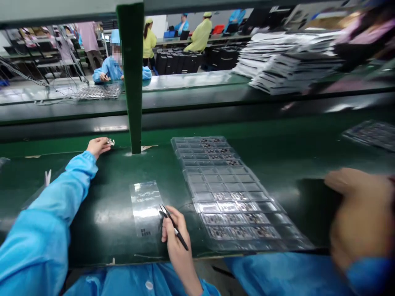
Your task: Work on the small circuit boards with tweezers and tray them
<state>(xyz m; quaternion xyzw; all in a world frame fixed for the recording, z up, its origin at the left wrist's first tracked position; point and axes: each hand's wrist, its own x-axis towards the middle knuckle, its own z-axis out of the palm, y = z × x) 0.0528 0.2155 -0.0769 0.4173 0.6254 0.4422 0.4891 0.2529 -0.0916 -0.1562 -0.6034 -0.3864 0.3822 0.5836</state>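
Note:
My left hand reaches out to the far edge of the green bench, its fingers pinching a small shiny, crumpled-looking piece whose kind I cannot make out. My right hand grips black tweezers, tips pointing up and to the left, close to the right edge of a clear plastic sheet. Several small black squares sit at that sheet's lower end. Right of my right hand, a clear plastic tray has rows of compartments, with small circuit boards in the nearer and farther rows.
A green post rises from the bench's far side. White scissors-like tips show beside my left sleeve. At right is a co-worker's blurred hand, with another tray beyond. Stacked white sheets stand across the line, where a person in blue sits.

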